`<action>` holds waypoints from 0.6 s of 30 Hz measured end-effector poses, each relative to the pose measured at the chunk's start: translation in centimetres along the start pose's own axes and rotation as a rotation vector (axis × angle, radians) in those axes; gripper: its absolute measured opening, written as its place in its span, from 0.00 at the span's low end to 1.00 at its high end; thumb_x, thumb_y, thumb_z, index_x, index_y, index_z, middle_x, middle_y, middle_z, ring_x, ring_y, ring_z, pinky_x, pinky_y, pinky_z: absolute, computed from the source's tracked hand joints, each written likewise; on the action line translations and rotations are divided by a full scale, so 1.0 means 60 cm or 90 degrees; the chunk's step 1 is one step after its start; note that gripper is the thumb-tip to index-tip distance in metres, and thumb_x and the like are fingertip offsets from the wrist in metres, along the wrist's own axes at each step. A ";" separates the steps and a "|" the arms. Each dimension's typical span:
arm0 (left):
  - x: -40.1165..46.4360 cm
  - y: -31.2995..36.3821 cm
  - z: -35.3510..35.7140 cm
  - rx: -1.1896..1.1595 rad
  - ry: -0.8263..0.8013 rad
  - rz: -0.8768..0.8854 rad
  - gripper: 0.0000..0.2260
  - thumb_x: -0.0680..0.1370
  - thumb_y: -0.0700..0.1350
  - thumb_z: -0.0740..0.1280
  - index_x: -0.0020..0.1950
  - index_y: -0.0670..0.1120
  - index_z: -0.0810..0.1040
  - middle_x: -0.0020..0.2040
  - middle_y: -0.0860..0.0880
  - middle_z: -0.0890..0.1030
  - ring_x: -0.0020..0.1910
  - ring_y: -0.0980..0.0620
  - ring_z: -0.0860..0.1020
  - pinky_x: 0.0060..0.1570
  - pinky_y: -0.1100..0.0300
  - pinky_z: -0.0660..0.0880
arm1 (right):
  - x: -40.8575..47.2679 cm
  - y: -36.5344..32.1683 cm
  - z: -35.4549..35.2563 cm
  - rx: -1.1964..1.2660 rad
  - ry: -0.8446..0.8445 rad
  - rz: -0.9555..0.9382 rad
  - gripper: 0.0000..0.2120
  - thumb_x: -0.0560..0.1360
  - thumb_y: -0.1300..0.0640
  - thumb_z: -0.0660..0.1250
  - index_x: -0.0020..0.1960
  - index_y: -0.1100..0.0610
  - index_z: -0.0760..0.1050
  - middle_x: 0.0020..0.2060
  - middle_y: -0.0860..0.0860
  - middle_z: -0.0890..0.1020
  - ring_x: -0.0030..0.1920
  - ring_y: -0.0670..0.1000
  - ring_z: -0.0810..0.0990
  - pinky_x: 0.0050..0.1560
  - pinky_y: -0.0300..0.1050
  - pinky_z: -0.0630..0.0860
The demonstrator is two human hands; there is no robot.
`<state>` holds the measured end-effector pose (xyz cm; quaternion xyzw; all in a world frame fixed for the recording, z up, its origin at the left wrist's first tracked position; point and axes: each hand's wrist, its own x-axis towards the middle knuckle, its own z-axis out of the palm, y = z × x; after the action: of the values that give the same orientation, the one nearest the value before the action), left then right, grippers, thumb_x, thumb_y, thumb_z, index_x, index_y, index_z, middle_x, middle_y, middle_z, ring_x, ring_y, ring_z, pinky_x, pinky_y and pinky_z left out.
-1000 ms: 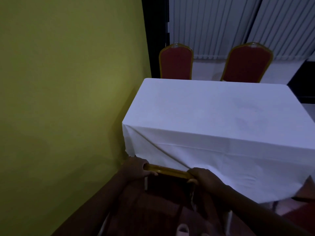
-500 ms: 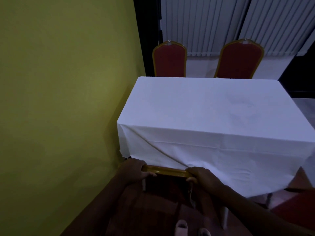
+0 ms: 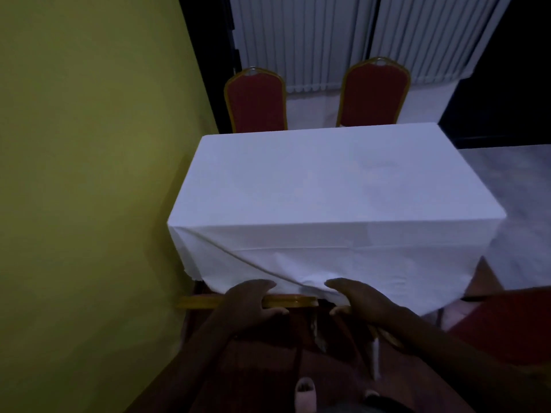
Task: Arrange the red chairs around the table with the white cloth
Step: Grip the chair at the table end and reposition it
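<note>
The table with the white cloth [image 3: 328,189] stands against the yellow wall. Two red chairs with gold frames, one on the left [image 3: 256,102] and one on the right [image 3: 374,96], sit at its far side. A third red chair is at the near side, its gold top rail [image 3: 298,301] right under the cloth's hanging hem. My left hand [image 3: 250,302] lies over the rail with the thumb beneath it. My right hand [image 3: 357,299] holds the rail's right end, fingers touching the cloth. The chair's seat is mostly hidden by my arms.
The yellow wall [image 3: 89,174] runs close along the table's left side. Another red chair [image 3: 507,323] stands at the lower right by the table's near corner. Grey floor [image 3: 521,180] lies to the right. White vertical blinds [image 3: 313,40] hang behind the far chairs.
The near chair has moved forward toward the table, and its top rail now meets the hanging cloth. My hands have spread further apart along the rail.
</note>
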<state>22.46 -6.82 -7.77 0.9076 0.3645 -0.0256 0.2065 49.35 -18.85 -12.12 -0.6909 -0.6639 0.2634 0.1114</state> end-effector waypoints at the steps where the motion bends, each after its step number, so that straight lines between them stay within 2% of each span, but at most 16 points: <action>1: 0.017 0.027 0.005 -0.003 -0.001 0.009 0.50 0.58 0.82 0.47 0.70 0.53 0.69 0.70 0.52 0.72 0.68 0.53 0.69 0.67 0.57 0.65 | -0.016 0.023 -0.014 -0.008 0.005 0.012 0.36 0.67 0.37 0.68 0.70 0.51 0.63 0.69 0.48 0.69 0.67 0.49 0.68 0.64 0.39 0.62; 4: 0.072 0.111 0.019 -0.009 -0.020 0.049 0.43 0.63 0.78 0.52 0.71 0.54 0.68 0.71 0.54 0.71 0.69 0.56 0.68 0.68 0.61 0.61 | -0.070 0.098 -0.060 -0.042 0.018 0.044 0.35 0.69 0.42 0.70 0.71 0.50 0.60 0.71 0.48 0.67 0.69 0.49 0.66 0.65 0.40 0.61; 6: 0.107 0.177 0.032 -0.023 -0.039 0.081 0.34 0.70 0.71 0.61 0.71 0.54 0.68 0.71 0.54 0.71 0.70 0.56 0.67 0.68 0.63 0.60 | -0.115 0.144 -0.100 -0.062 0.027 0.070 0.35 0.70 0.45 0.70 0.71 0.52 0.60 0.71 0.50 0.65 0.70 0.49 0.65 0.67 0.40 0.61; 8: 0.139 0.248 0.048 -0.052 -0.061 0.108 0.31 0.71 0.65 0.67 0.71 0.54 0.67 0.71 0.54 0.70 0.70 0.56 0.67 0.68 0.62 0.61 | -0.164 0.192 -0.142 -0.070 0.037 0.099 0.35 0.70 0.47 0.71 0.72 0.54 0.59 0.72 0.52 0.65 0.70 0.50 0.64 0.67 0.40 0.60; 13: 0.193 0.435 0.100 -0.088 -0.116 0.175 0.32 0.72 0.65 0.66 0.73 0.55 0.64 0.73 0.56 0.67 0.71 0.57 0.65 0.67 0.62 0.59 | -0.292 0.331 -0.227 -0.048 0.107 0.146 0.37 0.67 0.52 0.75 0.70 0.56 0.63 0.69 0.55 0.69 0.65 0.53 0.72 0.63 0.43 0.68; 16: 0.213 0.542 0.139 -0.094 -0.149 0.226 0.33 0.72 0.65 0.66 0.73 0.53 0.64 0.73 0.54 0.67 0.72 0.55 0.64 0.69 0.62 0.58 | -0.368 0.400 -0.274 -0.084 0.143 0.157 0.34 0.67 0.57 0.75 0.68 0.59 0.65 0.66 0.56 0.72 0.63 0.54 0.73 0.60 0.40 0.67; 18: 0.222 0.611 0.155 -0.105 -0.176 0.256 0.32 0.72 0.64 0.66 0.72 0.52 0.65 0.73 0.52 0.69 0.71 0.53 0.66 0.68 0.59 0.61 | -0.414 0.451 -0.299 -0.105 0.153 0.159 0.30 0.68 0.61 0.73 0.67 0.60 0.67 0.64 0.58 0.74 0.60 0.57 0.76 0.60 0.46 0.71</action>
<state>57.85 -25.58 -5.81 0.9298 0.1457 -0.0783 0.3287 82.29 -42.09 -5.38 -0.8014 -0.5741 0.1356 0.0993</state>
